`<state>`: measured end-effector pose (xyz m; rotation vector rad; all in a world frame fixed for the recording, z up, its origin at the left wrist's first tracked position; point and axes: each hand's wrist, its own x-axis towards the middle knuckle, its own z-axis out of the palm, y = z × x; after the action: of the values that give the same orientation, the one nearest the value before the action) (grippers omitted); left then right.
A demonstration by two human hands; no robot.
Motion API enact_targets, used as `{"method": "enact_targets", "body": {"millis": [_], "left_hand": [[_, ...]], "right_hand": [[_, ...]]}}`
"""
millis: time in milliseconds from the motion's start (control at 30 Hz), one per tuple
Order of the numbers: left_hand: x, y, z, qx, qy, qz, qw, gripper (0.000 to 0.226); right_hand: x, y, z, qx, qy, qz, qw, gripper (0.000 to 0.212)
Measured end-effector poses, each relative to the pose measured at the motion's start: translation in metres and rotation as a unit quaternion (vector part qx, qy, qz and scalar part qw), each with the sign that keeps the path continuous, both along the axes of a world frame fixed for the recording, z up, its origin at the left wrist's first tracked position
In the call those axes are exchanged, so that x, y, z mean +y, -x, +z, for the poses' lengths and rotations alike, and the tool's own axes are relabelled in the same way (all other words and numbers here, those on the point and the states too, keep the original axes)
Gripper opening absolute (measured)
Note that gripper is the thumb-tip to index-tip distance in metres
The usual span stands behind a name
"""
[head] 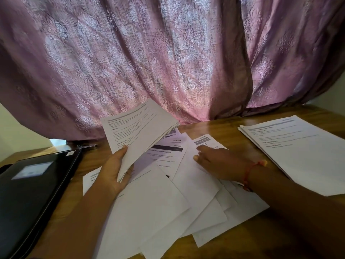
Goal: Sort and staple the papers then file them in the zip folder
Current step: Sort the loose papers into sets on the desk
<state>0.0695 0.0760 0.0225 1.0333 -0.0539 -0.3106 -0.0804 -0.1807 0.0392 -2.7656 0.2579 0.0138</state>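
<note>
Currently, the left hand [113,169] grips a raised sheaf of papers [140,131], thumb on top. The right hand [220,163] rests with straight fingers on the loose sheets [168,199] scattered across the table [233,128]. The black zip folder [31,193] lies left, beside what may be a stapler [87,146]; a sorted stack [302,150] lies right.

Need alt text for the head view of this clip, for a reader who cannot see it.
The left hand grips a sheaf of printed papers above a loose pile of sheets on a wooden table, while the right hand rests on the pile. A neat stack lies right, a black zip folder left.
</note>
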Motion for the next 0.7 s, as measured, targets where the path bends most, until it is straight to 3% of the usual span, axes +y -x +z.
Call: {"method": "enact_targets", "body": {"millis": [167, 433, 700], "left_hand": [[0.0016, -0.0035, -0.0025, 0.0, -0.001, 0.0, 1.0, 0.032], [0.0051, -0.0045, -0.0038, 0.001, -0.011, -0.007, 1.0, 0.038], [0.0032, -0.0013, -0.0027, -0.001, -0.024, -0.005, 1.0, 0.032]], "right_hand": [[-0.0039, 0.0022, 0.0001, 0.031, 0.068, -0.032, 0.997, 0.067], [0.0, -0.0006, -0.0048, 0.016, 0.017, 0.043, 0.999, 0.073], [0.004, -0.0003, -0.0059, 0.015, 0.051, 0.085, 0.995, 0.074]]}}
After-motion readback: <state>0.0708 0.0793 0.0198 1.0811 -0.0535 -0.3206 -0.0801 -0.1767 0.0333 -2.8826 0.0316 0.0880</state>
